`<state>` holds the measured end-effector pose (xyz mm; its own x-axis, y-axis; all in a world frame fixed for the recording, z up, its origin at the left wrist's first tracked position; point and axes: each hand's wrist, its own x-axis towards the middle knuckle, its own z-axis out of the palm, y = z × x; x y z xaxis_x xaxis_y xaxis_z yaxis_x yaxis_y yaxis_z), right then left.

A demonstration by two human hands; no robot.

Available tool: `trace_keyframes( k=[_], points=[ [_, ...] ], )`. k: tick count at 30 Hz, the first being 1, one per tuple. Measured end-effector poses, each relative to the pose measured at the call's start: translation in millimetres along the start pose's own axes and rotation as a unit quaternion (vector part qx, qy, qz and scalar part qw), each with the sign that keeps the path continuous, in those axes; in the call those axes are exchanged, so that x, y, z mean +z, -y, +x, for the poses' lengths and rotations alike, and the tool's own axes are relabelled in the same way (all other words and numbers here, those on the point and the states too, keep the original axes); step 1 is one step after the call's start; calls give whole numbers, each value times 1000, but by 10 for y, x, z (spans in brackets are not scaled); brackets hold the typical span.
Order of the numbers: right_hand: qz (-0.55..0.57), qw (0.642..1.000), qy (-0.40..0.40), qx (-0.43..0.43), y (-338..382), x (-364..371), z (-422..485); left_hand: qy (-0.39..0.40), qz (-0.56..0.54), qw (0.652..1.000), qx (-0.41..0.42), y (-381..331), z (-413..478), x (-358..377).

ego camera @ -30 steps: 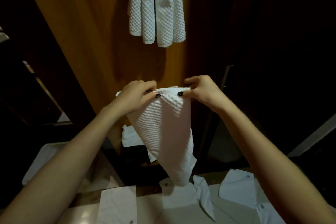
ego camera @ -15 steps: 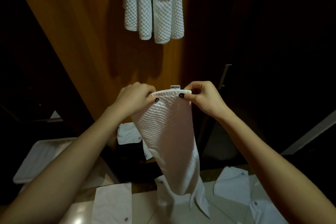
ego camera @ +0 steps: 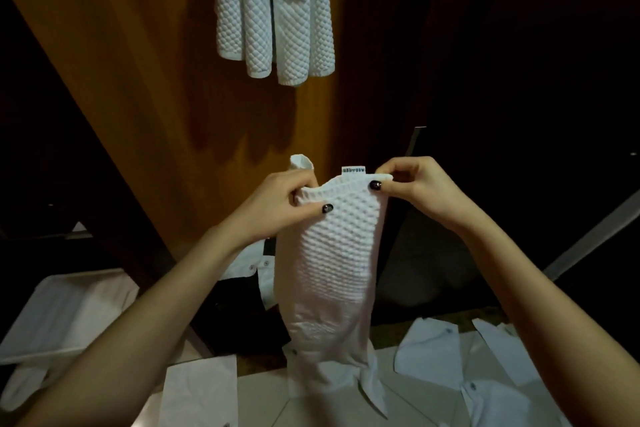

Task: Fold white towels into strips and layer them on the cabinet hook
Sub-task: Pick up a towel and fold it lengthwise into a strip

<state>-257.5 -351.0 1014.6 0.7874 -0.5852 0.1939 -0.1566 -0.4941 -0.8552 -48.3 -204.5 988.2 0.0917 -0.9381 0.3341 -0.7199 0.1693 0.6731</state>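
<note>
**Waffle towel held up as a strip**

Left hand (ego camera: 277, 204) and right hand (ego camera: 419, 191) pinch the white towel (ego camera: 329, 270) at its top hem, fingers curled tight on it. Bumpy waffle weave, folded narrow, hanging down between the forearms. Above, quilted hanging towels (ego camera: 277, 10) dangle against the orange wooden cabinet panel (ego camera: 156, 80).

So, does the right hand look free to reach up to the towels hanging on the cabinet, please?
Probably yes: nothing stands between the right hand and the hanging towels above it, though it is pinching the top edge of the folded towel.
</note>
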Motion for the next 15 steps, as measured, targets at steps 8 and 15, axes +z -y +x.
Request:
trace_keyframes(
  k=[8, 15],
  points=[
    [117, 990, 73, -32, 20, 150, 172, 23, -138, 990, 9, -325, 97, -98],
    [62, 993, 60, -79, 306, 353, 309, 6, -136, 991, -5, -268, -11, -512]
  ],
)
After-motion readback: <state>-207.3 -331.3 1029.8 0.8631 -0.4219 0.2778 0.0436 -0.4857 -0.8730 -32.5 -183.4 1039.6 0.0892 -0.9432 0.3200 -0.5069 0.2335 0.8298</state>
